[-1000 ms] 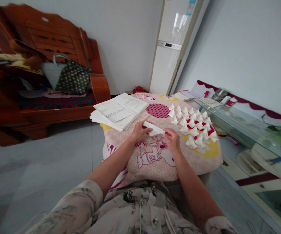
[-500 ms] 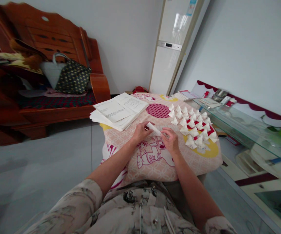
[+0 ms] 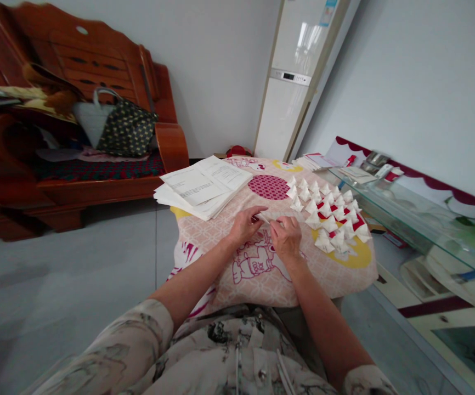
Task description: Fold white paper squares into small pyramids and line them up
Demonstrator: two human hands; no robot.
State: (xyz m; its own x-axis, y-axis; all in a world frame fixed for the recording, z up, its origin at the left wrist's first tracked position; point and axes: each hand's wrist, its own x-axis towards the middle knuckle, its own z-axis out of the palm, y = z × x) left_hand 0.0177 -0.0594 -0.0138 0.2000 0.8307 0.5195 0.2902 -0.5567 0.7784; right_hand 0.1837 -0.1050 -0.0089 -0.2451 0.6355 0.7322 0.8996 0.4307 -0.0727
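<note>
From where I sit, the left hand point(image 3: 246, 225) pinches one end of a strip point(image 3: 266, 217) above the middle of the table point(image 3: 323, 282), thumb and fingers curled round it. The right hand point(image 3: 287, 238) grips the other end, fingers bunched close to the left ones. I see only a pale sliver between them, so I cannot read its folds or tell whether it touches the table. Holding both ends probably keeps the strip from twisting and lets the fingertips press it evenly.

The stack point(image 3: 216, 195) lies on the table's far left part, printed sheets on top, lower edges fanned out. I'd guess that spot keeps sheets within the left hand's reach without crowding the work.

Over the table's right part stand the folded pieces point(image 3: 328, 224), peaked and white, in loose slanting rows; spacing them that way likely stops them crushing one another. Red patches point(image 3: 358, 222) show between some; I cannot tell what they belong to.

Past the table's right edge I have a glass shelf point(image 3: 410, 219); off its left side, a wooden bench point(image 3: 97, 190) with a dark bag point(image 3: 128, 131), both away from the hands.
</note>
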